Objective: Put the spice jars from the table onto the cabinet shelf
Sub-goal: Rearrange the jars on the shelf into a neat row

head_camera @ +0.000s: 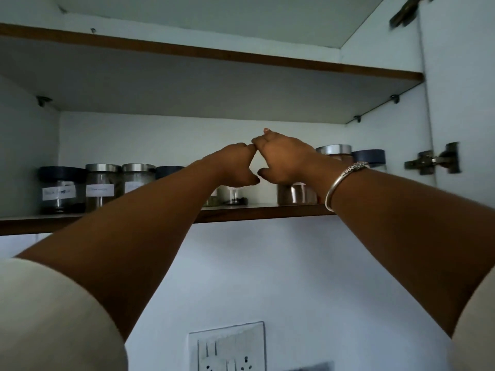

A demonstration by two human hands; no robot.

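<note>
Both my arms reach up to the wooden cabinet shelf (pixel 267 210). My left hand (pixel 235 167) curls over the top of a clear spice jar (pixel 230 195) standing on the shelf. My right hand (pixel 286 162) covers the top of a jar with brown contents (pixel 296 194) just to the right. Both lids are hidden under my hands, and the knuckles of the two hands touch. To the left stands a row of labelled jars: a black-lidded jar (pixel 60 188), two silver-lidded jars (pixel 101 183) (pixel 138 178) and a dark-lidded jar (pixel 168 171).
Behind my right wrist stand a silver-lidded jar (pixel 333 151) and a dark blue-lidded jar (pixel 369 156). An upper shelf (pixel 214 54) hangs close above. The open door's hinge (pixel 434 162) is on the right. A wall socket (pixel 227 349) sits below.
</note>
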